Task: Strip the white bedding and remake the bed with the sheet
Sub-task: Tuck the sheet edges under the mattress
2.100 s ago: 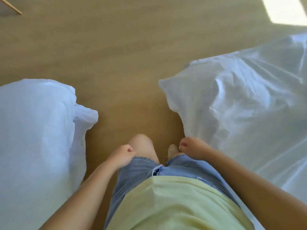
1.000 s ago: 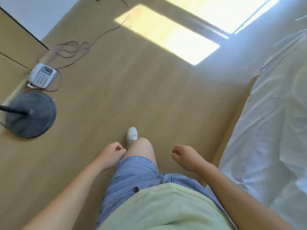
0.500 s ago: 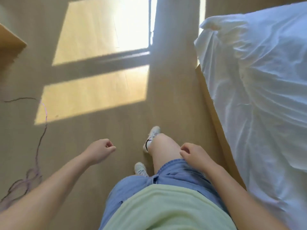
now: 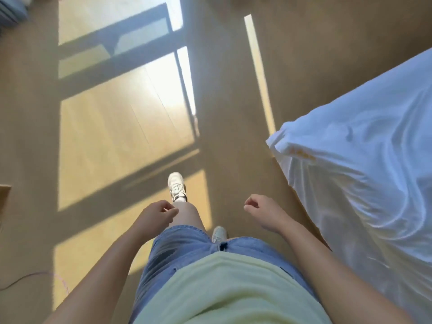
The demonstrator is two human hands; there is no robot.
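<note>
The bed with its rumpled white sheet [image 4: 364, 174] fills the right side of the head view, its near corner hanging over the mattress edge. My left hand [image 4: 155, 215] hangs in front of my left thigh, fingers loosely curled, holding nothing. My right hand [image 4: 263, 212] hangs in front of me to the left of the bed's side, also loosely curled and empty, not touching the sheet. I am standing on the wooden floor beside the bed, one foot [image 4: 176, 187] stepped forward.
Wooden floor [image 4: 233, 90] with bright sunlit window patches stretches ahead and to the left. A thin cable [image 4: 21, 280] lies at the lower left. A wooden furniture edge [image 4: 4, 195] shows at the far left.
I have walked along the bed and turned; the pillow, phone and lamp base left the view. The bed's corner now lies to my right. Both hands stay empty.
</note>
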